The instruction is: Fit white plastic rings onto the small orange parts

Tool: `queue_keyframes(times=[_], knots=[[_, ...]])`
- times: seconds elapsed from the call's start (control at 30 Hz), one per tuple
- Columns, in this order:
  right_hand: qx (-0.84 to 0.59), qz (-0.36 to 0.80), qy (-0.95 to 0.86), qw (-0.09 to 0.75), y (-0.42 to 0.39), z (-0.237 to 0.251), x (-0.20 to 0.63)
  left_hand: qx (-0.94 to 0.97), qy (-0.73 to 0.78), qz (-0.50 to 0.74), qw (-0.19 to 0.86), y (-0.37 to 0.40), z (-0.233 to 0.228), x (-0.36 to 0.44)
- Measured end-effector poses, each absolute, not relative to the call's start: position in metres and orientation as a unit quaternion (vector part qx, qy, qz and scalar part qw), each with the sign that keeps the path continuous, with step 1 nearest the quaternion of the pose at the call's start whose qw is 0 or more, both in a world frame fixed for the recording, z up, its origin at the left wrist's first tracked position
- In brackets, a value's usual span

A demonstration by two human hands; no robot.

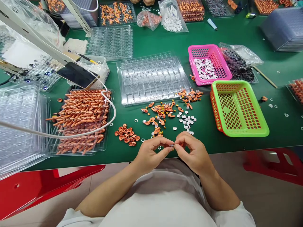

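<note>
1. Small part, greyish and too tiny to make out in detail, sits pinched between both hands just above the near edge of the green table.
2. The left hand is narrowed to a thumb-and-forefinger pinch on the part's left side; the right hand pinches it from the right, its other fingers curled in.
3. Judged from its size, the part is very light and stiff, easy to drop or flick away, so a fingertip hold at its edges suits it best.
4. Just beyond the hands lie white discs and loose orange pieces, with a clump of orange caps to the left.
5. Farther left, a clear tray holds rows of orange stems, crossed by a white cable.
6. An empty clear blister tray lies past the scatter.
7. To the right stand a green basket and a pink basket, the pink one holding white pieces.
</note>
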State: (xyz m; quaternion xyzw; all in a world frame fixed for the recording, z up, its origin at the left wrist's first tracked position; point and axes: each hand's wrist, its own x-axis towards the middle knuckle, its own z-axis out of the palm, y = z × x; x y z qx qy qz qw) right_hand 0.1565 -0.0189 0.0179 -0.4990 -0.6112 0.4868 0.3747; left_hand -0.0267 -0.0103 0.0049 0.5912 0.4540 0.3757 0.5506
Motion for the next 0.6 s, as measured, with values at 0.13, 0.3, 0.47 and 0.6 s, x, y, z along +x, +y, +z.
queue_keyframes(times=[0.13, 0.3, 0.47, 0.6], knots=[[-0.507, 0.457, -0.624, 0.381, -0.0182, 0.0182, 0.1547, 0.621, 0.447, 0.39, 0.513, -0.0102, 0.0064, -0.026], [-0.512, 0.426, -0.64, 0.384, -0.0178, 0.0173, 0.1532, 0.623, 0.446, 0.398, 0.505, -0.0104, 0.0064, -0.0256], [-0.517, 0.416, -0.634, 0.397, -0.0198, 0.0153, 0.1495, 0.619, 0.45, 0.406, 0.5, -0.0123, 0.0072, -0.0241], [-0.515, 0.432, -0.618, 0.407, -0.0222, 0.0135, 0.1473, 0.621, 0.441, 0.416, 0.497, -0.0148, 0.0088, -0.0226]])
